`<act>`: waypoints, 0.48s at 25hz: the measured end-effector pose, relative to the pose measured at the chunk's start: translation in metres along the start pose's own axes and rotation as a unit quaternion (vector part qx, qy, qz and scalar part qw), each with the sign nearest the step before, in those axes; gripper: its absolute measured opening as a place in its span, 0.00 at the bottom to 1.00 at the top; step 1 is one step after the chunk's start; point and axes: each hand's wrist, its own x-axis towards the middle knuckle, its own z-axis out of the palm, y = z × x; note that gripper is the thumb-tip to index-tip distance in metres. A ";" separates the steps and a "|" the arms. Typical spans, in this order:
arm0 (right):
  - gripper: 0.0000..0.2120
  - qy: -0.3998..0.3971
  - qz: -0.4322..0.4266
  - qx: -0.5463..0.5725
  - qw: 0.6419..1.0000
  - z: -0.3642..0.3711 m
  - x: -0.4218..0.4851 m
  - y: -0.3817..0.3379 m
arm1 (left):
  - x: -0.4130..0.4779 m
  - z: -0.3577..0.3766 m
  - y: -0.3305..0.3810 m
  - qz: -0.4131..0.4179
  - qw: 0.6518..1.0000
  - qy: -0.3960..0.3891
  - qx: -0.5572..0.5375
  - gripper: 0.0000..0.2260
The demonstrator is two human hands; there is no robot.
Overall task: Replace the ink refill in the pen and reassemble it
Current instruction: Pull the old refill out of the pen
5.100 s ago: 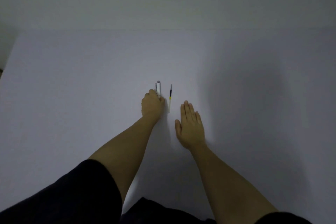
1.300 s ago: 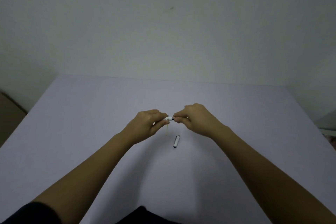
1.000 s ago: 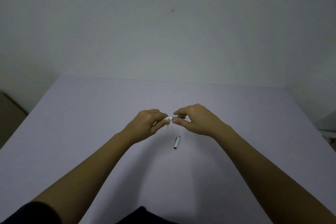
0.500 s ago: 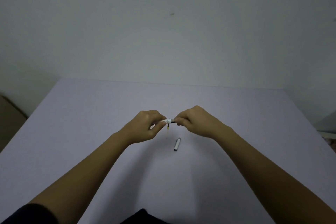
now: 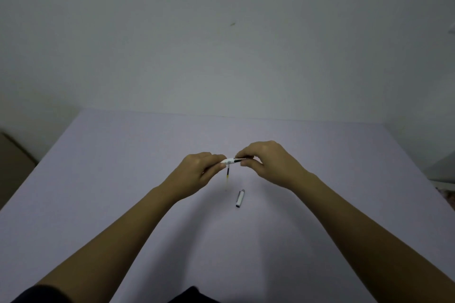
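Both hands hold a white pen (image 5: 230, 160) level above the pale lilac table (image 5: 123, 155). My left hand (image 5: 197, 172) is closed around the white barrel, most of which it hides. My right hand (image 5: 268, 162) pinches the pen's dark front section between thumb and fingertips. A thin ink refill (image 5: 227, 176), dark at the far end and yellowish nearer me, lies on the table just below the hands. The white pen cap (image 5: 240, 198) lies on the table nearer me, to the right of the refill.
A plain grey wall (image 5: 221, 44) stands behind the table's far edge. The table's left edge drops off beside a brownish surface (image 5: 12, 162). At the far right edge there is a pale object (image 5: 443, 170) beyond the table corner.
Since five seconds ago both hands have lifted the pen off the table and the cap now lies apart. Over the last second the right fingers have shifted slightly on the dark front section.
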 end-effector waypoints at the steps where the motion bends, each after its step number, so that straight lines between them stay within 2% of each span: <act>1: 0.08 0.021 -0.007 0.003 1.000 0.000 -0.001 0.000 | 0.000 0.002 0.000 -0.010 1.000 0.000 -0.013 0.07; 3: 0.08 0.038 -0.015 0.005 0.999 -0.001 0.000 -0.001 | 0.000 0.004 0.000 -0.023 0.999 0.000 -0.023 0.08; 6: 0.15 -0.020 0.027 0.004 0.999 -0.002 0.003 0.001 | 0.000 0.004 -0.002 -0.027 0.999 0.010 -0.018 0.09; 8: 0.13 -0.039 0.031 -0.007 0.999 -0.003 0.004 0.002 | 0.001 0.004 -0.002 -0.022 1.000 0.008 -0.007 0.10; 10: 0.07 -0.013 0.014 0.009 1.000 -0.005 0.005 0.001 | 0.001 0.004 -0.001 -0.019 1.000 0.012 -0.007 0.10; 12: 0.08 0.012 0.005 0.030 0.999 -0.007 0.006 0.001 | 0.002 0.004 0.000 -0.019 0.999 0.024 -0.016 0.09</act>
